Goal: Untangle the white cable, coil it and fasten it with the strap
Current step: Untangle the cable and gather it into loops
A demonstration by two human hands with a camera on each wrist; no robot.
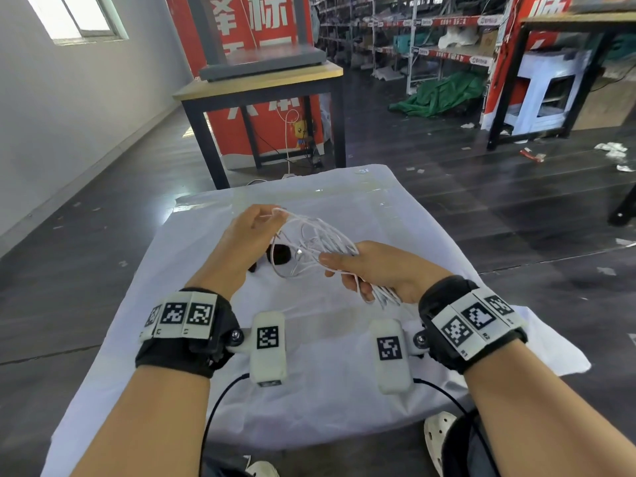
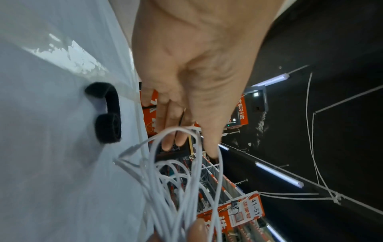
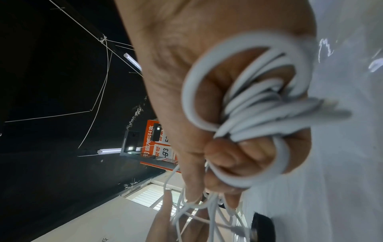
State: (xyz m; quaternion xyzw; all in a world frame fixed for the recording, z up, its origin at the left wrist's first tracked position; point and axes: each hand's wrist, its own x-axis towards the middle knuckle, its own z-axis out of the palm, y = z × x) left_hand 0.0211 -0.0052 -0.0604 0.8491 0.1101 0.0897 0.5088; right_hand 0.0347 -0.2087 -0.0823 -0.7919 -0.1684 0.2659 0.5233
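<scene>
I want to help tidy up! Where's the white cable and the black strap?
white cable point(image 1: 311, 241): head view, on the loops held between the hands.
black strap point(image 2: 111, 104): left wrist view, on its flat middle band, lying on the cloth.

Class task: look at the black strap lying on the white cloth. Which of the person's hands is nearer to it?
Left. The left hand is raised just beside the black strap, holding the white cable. The right hand grips the coil farther off.

black strap point(image 1: 280, 253) partly behind cable loops point(image 1: 311, 241), right-wrist cable blurred (close to lens)
</scene>
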